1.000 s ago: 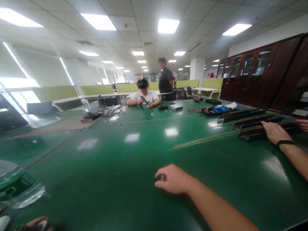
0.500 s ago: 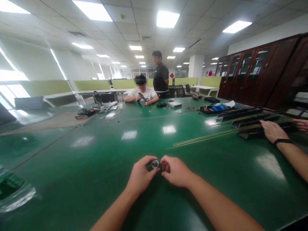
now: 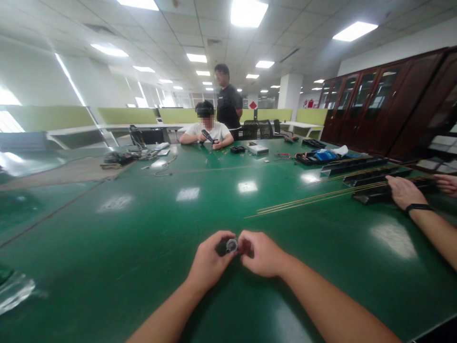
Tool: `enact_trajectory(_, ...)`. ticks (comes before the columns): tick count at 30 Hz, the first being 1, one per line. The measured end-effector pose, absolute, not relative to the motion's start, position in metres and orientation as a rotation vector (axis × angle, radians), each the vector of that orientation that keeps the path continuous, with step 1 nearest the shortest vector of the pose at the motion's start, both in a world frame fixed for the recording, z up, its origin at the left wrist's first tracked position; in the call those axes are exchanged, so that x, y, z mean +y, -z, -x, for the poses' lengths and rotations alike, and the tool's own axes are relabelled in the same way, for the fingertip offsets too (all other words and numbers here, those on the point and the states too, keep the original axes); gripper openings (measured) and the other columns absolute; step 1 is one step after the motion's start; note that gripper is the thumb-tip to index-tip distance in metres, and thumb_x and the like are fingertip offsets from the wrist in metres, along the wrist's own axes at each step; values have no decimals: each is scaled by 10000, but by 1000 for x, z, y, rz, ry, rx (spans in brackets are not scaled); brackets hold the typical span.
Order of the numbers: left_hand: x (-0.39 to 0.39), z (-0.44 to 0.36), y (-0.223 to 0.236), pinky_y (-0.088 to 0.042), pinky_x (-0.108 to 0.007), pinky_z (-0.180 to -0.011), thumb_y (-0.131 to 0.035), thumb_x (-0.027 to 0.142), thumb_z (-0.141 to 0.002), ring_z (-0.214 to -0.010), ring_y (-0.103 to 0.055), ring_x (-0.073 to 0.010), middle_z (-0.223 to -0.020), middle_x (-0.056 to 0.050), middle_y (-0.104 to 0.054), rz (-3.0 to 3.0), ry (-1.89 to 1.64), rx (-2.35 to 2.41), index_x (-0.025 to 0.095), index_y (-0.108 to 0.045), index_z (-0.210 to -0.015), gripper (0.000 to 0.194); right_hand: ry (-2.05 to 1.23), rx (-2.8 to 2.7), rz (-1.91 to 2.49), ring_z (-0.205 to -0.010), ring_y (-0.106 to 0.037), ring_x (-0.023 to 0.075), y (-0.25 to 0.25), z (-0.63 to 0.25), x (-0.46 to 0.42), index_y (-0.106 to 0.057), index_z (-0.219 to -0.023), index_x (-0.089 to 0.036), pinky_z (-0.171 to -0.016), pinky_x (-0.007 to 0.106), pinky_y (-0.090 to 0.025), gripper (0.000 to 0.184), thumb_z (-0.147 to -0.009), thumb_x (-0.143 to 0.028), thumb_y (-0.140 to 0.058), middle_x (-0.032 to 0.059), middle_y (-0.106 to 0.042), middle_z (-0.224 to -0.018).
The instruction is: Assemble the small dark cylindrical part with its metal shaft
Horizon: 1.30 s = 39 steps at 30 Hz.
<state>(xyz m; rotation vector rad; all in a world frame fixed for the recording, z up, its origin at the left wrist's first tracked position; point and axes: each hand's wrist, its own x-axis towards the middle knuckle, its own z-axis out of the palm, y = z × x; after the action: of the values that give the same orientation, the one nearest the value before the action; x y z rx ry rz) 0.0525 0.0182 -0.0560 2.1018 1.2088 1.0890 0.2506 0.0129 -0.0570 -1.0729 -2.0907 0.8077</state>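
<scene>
My left hand [image 3: 210, 257] pinches a small round part [image 3: 232, 245] between thumb and fingers, above the green table [image 3: 143, 267]. The part looks clear or silvery, with a ring-shaped face and a darker centre; its exact kind is too small to tell. Close against its right side is my right hand [image 3: 262, 252], fingers curled in. Its fingertips meet the edge of the part, and whatever lies between them is hidden.
Thin brass-coloured rods [image 3: 303, 200] reach leftward from black channels [image 3: 371, 190], where another person's hand [image 3: 407, 191] rests. A clear bottle [image 3: 16, 290] lies at the left edge. Across the table, a seated person [image 3: 207, 131] handles a dark tool, and another person [image 3: 228, 107] stands behind.
My right fingers have come closer to the round part, which has tilted slightly in my left hand. The view has shifted a little, moving the bottle further out at the left.
</scene>
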Motion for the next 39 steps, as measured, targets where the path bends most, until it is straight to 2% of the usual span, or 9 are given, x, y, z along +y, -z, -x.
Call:
enact_trajectory(13,18,-55,55,-507,-280,-811,-683,235,-779,-885,-642,-175,-957,-17,-697,-2121,-1076,1157,225,-683,-945,167,-965,-1988,1050,-636,-547,108,60,-250,12,-557,-849,-194,-590,205,-425,188,-750,-239,-710,-31,-604,-738)
enact_trajectory(19,16,-56,55,-524,-313,-850,-691,270,-781,-917,-660,-205,-996,-38,-719,-2074,-1025,1190,217,-696,-1016,241,-962,-1993,1099,-616,-518,106,64,-250,17,-551,-853,-191,-583,213,-414,247,-764,-332,-734,-35,-594,-722)
enact_trajectory(25,17,-55,57,-516,-320,-914,-717,228,-744,-982,-665,-210,-1056,-21,-721,-2026,-1049,1228,234,-699,-1060,317,-956,-1988,1099,-627,-522,106,64,-249,18,-559,-843,-189,-601,217,-418,261,-780,-374,-731,-30,-606,-730)
enact_trajectory(32,14,-54,49,-489,-280,-747,-719,192,-690,-813,-637,-182,-868,-5,-696,-2014,-1153,1268,201,-674,-871,187,-1000,-1940,1099,-668,-557,116,63,-244,19,-611,-895,-175,-648,230,-454,281,-790,-409,-729,-4,-642,-786)
enact_trajectory(39,13,-54,55,-473,-274,-752,-728,198,-688,-815,-622,-169,-868,-13,-662,-1935,-1176,1203,178,-583,-817,195,-1056,-1919,1082,-665,-561,117,62,-243,19,-640,-972,-165,-628,227,-451,352,-749,-402,-775,-1,-643,-783)
